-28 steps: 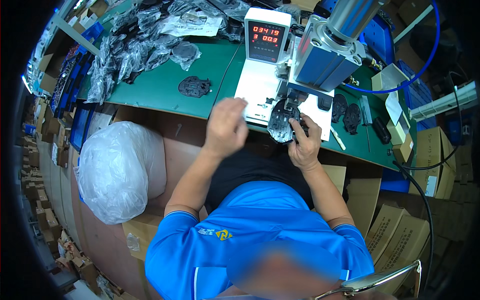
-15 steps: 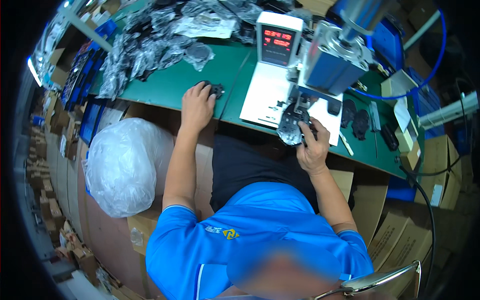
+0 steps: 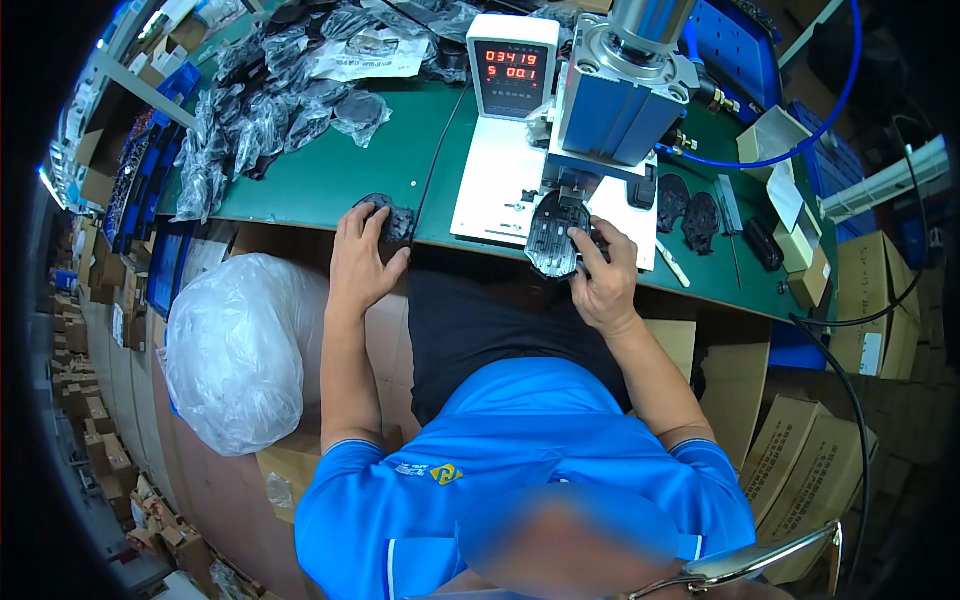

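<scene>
A black plastic shell part (image 3: 556,236), ribbed inside, sits under the blue press head (image 3: 612,112) and reaches over the front of the white base plate (image 3: 484,196). My right hand (image 3: 606,278) grips its right edge, fingertips on top. At the table's front edge, my left hand (image 3: 362,258) rests with fingers stretched and thumb apart. Its fingertips touch the left end of a second dark part (image 3: 392,215) lying on the green table (image 3: 430,120). Part of that piece is hidden by the fingers.
A display box (image 3: 512,75) with red digits stands at the press. Plastic-bagged dark parts (image 3: 290,100) fill the back left. Right of the press lie two dark parts (image 3: 686,212), a white-handled tool (image 3: 672,264) and small boxes (image 3: 795,240). A stuffed clear bag (image 3: 238,350) stands below left.
The view has shifted, and the digits on the display differ. My left thumb has spread away from the fingers, showing more of the second part. My right hand stays on the shell.
</scene>
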`<state>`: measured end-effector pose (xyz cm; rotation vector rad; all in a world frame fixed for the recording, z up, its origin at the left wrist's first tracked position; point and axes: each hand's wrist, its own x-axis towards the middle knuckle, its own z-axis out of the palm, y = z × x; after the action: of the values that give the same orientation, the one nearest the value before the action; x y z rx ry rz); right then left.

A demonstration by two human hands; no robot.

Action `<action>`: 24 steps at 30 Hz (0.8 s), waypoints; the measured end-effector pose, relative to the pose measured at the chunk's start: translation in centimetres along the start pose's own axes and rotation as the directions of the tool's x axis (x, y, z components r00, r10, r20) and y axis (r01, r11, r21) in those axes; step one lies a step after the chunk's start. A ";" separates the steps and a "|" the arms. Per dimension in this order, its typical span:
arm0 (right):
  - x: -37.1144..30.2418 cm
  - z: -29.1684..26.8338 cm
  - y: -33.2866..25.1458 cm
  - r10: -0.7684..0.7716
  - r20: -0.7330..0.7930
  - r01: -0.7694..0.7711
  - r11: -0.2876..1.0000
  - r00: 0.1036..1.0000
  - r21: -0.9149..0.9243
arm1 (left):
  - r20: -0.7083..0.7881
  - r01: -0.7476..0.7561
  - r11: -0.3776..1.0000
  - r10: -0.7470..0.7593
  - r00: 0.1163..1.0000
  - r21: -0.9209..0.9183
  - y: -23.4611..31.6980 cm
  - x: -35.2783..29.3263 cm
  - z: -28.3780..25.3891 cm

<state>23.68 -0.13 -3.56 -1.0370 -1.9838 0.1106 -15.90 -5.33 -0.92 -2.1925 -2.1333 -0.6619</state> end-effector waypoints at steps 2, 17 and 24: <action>0.0 0.0 0.1 0.002 0.001 -0.002 1.000 1.000 -0.001 | 0.007 -0.007 1.000 0.007 1.000 0.018 0.3 -0.2 -0.2; 0.2 -0.3 0.1 0.063 -0.003 -0.063 0.995 0.998 0.072 | -0.259 -0.157 0.986 0.136 0.956 -0.063 4.3 0.7 -1.9; -1.4 -4.4 -0.8 0.140 -0.184 -0.094 0.966 0.973 0.241 | -0.295 -0.605 0.750 0.534 0.792 -0.266 13.4 2.2 -0.3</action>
<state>26.76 -2.87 -1.41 -0.9735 -1.6832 0.2846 -3.24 -4.32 3.77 -2.6131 -1.1867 -1.1995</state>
